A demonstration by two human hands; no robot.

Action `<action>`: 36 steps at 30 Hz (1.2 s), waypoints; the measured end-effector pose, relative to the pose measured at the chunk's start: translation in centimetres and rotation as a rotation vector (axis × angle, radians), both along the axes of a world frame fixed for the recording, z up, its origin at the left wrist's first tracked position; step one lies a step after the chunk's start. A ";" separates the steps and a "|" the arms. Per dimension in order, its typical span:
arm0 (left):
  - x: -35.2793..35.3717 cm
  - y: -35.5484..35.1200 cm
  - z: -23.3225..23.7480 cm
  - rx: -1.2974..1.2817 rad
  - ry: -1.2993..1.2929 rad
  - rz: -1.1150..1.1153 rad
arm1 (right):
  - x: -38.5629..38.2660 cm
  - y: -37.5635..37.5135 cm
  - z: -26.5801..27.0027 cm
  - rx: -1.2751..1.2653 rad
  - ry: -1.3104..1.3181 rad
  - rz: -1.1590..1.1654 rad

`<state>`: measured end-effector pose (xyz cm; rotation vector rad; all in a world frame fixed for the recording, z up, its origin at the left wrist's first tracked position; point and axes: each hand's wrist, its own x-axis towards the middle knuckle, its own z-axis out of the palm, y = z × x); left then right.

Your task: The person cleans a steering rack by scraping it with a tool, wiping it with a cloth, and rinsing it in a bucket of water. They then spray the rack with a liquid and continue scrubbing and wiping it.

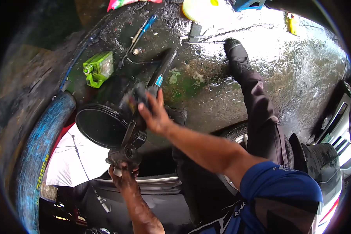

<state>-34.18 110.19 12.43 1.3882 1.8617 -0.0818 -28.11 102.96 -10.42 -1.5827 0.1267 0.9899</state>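
Observation:
A long black tubular metal vehicle part [162,70] with a small blue label slants across the mouth side of a black drum [99,126]. Its lower end is a bulky cast fitting [128,153]. My left hand [123,171] is closed around this fitting from below. Higher up, my right hand [154,113] reaches to the part with its fingers bent around a dark, motion-blurred thing [135,97], perhaps a rag or sponge, against the part. The blur hides what it is.
A green jug [99,68] lies beyond the drum on the wet ground, near a blue-handled tool [146,29]. At the left are a blue-painted tyre [46,144] and a white umbrella [76,160]. A dark car panel [160,206] stands below; another vehicle [339,128] is at right.

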 end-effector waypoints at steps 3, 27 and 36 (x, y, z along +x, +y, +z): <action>1.1 0.7 1.2 -0.150 -0.046 0.064 | 1.5 -1.7 8.0 0.193 0.465 -0.160; 1.4 -1.2 0.8 -0.309 -0.058 0.538 | 3.0 -2.0 5.6 0.107 -0.338 0.172; 1.0 1.0 -1.0 -0.272 0.064 0.664 | 9.0 1.7 1.0 -0.228 -0.128 0.665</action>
